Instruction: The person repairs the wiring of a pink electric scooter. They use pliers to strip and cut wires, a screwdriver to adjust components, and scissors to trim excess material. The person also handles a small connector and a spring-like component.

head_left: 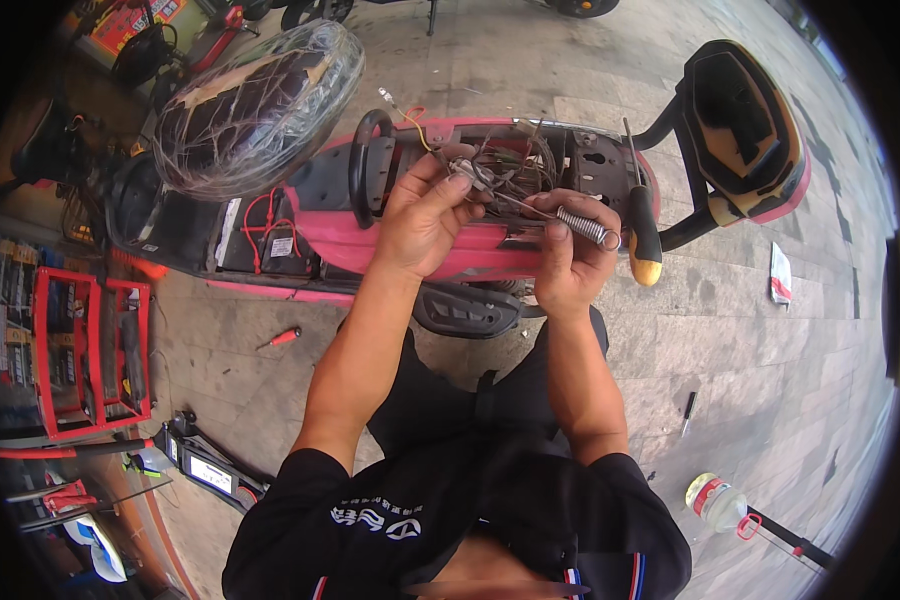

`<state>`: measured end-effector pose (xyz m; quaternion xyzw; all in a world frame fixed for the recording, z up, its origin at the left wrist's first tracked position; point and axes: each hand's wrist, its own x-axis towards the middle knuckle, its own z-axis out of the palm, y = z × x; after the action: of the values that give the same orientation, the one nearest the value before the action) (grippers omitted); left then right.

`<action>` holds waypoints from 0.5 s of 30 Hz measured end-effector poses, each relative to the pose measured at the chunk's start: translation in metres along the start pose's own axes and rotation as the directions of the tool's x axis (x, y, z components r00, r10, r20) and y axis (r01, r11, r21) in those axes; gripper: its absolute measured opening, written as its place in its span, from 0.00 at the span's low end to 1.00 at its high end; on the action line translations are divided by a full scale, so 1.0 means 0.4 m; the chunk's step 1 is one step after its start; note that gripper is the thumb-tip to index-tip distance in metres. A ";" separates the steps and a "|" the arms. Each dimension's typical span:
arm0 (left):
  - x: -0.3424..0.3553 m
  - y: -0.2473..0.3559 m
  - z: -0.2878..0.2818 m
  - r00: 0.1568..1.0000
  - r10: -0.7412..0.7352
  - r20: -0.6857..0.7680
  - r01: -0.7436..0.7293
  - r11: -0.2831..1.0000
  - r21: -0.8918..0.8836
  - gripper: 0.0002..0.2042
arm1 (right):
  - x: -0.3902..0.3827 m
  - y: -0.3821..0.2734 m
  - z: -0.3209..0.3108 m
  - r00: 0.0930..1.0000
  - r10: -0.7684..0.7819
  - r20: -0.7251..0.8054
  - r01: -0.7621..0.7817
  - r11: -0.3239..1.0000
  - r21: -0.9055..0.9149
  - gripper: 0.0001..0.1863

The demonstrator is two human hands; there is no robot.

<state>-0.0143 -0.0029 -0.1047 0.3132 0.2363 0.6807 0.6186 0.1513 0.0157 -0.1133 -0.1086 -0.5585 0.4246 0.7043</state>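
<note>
A pink scooter (320, 230) with its seat off lies across in front of me, a tangle of wires (530, 165) showing in its open body. My left hand (425, 205) pinches a small greyish connector (467, 174) among these wires. A silvery coil of wire, apparently solder (582, 226), is in my right hand (573, 262), closed around it. From the coil a thin straight end reaches left toward my left fingers. Just right of that hand, a screwdriver-like tool (645, 225) with a black handle and yellow end rests on the scooter's tail.
A plastic-wrapped seat (260, 110) sits on the scooter's left part. The black padded backrest (740, 130) juts out right. A red rack (92, 350) stands at left; on the floor lie a red-handled screwdriver (280, 337), a pen-like item (689, 412) and a clear bottle (715, 503).
</note>
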 end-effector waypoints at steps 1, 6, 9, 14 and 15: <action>-0.001 -0.002 -0.004 1.000 0.012 0.004 -0.012 1.000 0.010 0.14 | 0.000 -0.001 -0.002 1.000 0.012 -0.006 -0.012 1.000 -0.001 0.13; -0.004 -0.016 -0.013 0.997 0.073 -0.003 -0.073 0.994 0.086 0.16 | -0.001 -0.001 -0.004 1.000 0.012 -0.026 -0.012 1.000 -0.022 0.14; -0.005 -0.018 -0.008 0.993 0.117 -0.014 -0.115 0.987 0.113 0.16 | -0.003 -0.003 -0.004 0.999 0.022 -0.044 -0.023 0.999 -0.022 0.15; -0.001 0.006 0.005 0.940 0.219 -0.262 -0.115 0.925 0.363 0.19 | -0.005 -0.013 -0.011 0.999 -0.002 -0.046 0.004 0.999 0.041 0.13; 0.000 0.009 0.011 0.926 0.267 -0.268 -0.152 0.911 0.383 0.21 | -0.005 -0.016 -0.014 0.999 -0.022 -0.047 0.024 0.999 0.034 0.13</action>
<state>-0.0137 -0.0037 -0.0991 0.3309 0.4154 0.7309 0.4287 0.1591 0.0121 -0.1125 -0.0998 -0.5358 0.4236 0.7236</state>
